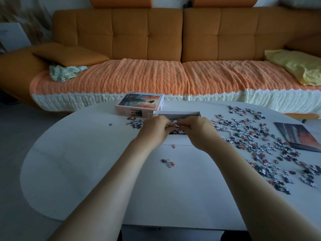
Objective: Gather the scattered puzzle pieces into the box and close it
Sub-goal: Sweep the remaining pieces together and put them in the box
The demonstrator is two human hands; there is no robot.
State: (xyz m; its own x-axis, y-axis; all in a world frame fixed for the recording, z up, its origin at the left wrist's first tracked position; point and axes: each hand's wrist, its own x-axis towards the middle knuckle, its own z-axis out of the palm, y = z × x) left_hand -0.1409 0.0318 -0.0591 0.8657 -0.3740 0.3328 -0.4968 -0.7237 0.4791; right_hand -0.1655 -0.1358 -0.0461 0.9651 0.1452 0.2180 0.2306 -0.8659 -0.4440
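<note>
The white open box [178, 114] lies in the middle of the white table [90, 164], with some pieces inside it. My left hand [155, 128] and my right hand [199, 130] meet over the box, fingers curled together around a clump of puzzle pieces [176, 126]. The box lid [140, 103], printed with an orange sky picture, rests to the left behind the box. Scattered puzzle pieces [257, 145] cover the right side of the table. A few pieces [168, 162] lie near the front, a single one [174, 146] just before the box, and a small heap [135, 122] sits left of it.
A picture sheet [298, 136] lies at the table's right edge. One stray piece [110, 124] sits at the far left. An orange sofa [156, 49] with a knitted throw stands behind the table, with a yellow pillow [298, 65] on it.
</note>
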